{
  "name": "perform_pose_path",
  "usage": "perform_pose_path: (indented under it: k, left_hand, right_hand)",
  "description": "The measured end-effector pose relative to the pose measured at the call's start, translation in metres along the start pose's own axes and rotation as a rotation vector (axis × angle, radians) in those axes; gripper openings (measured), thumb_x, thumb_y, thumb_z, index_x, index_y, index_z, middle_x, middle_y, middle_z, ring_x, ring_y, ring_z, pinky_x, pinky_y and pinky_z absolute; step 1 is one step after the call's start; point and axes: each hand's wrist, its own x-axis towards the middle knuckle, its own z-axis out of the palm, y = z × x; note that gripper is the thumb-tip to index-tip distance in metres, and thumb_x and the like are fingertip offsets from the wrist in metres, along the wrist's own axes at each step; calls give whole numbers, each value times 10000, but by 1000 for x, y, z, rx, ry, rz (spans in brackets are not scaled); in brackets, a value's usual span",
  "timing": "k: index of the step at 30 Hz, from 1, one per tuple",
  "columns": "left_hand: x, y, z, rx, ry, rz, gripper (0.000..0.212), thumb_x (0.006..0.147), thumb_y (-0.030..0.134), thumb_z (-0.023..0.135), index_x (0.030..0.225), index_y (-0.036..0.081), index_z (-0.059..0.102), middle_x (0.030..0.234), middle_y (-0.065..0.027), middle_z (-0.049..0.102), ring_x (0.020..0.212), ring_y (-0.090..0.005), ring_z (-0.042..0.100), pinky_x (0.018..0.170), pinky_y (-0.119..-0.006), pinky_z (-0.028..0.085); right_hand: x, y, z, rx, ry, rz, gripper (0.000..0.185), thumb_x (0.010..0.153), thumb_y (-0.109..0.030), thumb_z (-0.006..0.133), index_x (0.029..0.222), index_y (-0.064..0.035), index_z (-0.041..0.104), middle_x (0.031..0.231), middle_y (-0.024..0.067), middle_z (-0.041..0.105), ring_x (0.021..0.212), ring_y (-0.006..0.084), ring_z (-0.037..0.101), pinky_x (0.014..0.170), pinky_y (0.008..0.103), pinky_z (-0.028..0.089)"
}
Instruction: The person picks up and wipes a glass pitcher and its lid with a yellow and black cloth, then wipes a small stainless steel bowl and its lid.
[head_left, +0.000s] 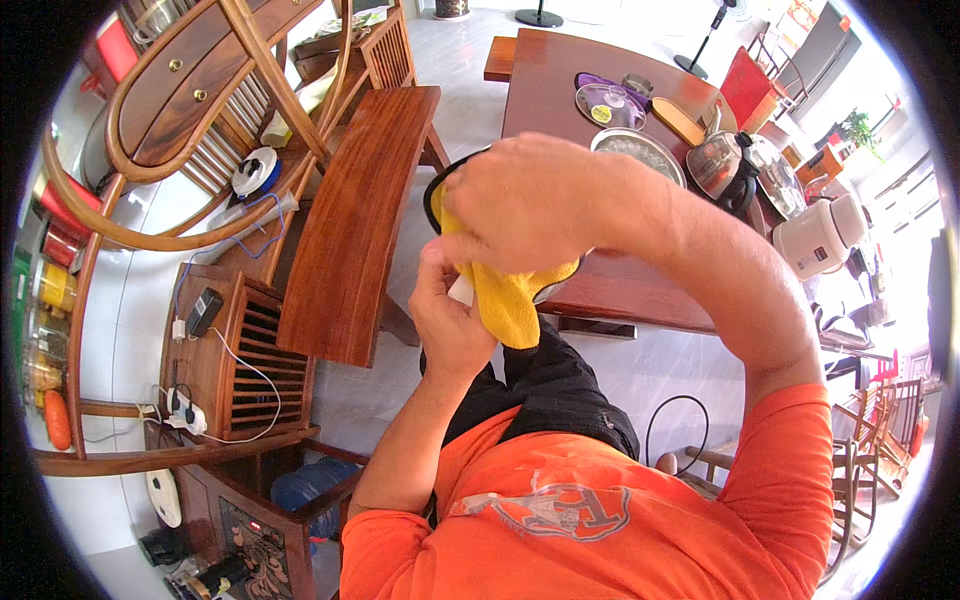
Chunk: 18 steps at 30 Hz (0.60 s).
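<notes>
My right hand (540, 206) presses a yellow cloth (504, 304) with dark edging, its fingers folded over the top. One end of the cloth hangs down past my left hand (454, 322). A small part of a white object (462, 290) shows between the left thumb and fingers; its kind is hidden by the hands and cloth. Both hands meet in front of my body, above the near left edge of a reddish-brown wooden table (630, 289). A pale, shiny edge peeks out beneath the cloth on the right, too covered to name.
On the table are a round metal tray (637, 150), a clear lid (611, 105), a purple cloth (637, 91) and a metal kettle (716, 165). A white lidded pot (817, 236) stands farther right. To the left are a wooden bench (367, 225) and a cabinet with a power strip (185, 411).
</notes>
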Motion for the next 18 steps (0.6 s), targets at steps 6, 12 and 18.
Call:
perform_pose_path:
  k: [6,12,18]
  left_hand:
    - [-3,3,-3,142,0,-27,315,831,128,822,909,-2,546,821,-104,692,804,-141,653,706,-316,510]
    - [0,0,2,100,62,-26,288,848,124,794,926,-26,561,841,-137,675,811,-161,662,720,-329,515]
    - [-2,4,4,39,61,-185,315,924,214,774,906,-27,572,786,-119,685,715,-161,660,645,-310,510]
  right_hand:
    - [-17,45,-23,212,-49,101,580,1070,-474,469,1079,47,724,891,212,731,846,410,692,827,419,556]
    - [-55,77,19,363,347,103,492,1044,-396,564,1228,41,690,1239,219,707,1138,322,697,981,380,524]
    - [-78,48,60,26,717,98,399,968,-279,640,1152,75,624,1159,276,680,1037,431,667,882,469,527]
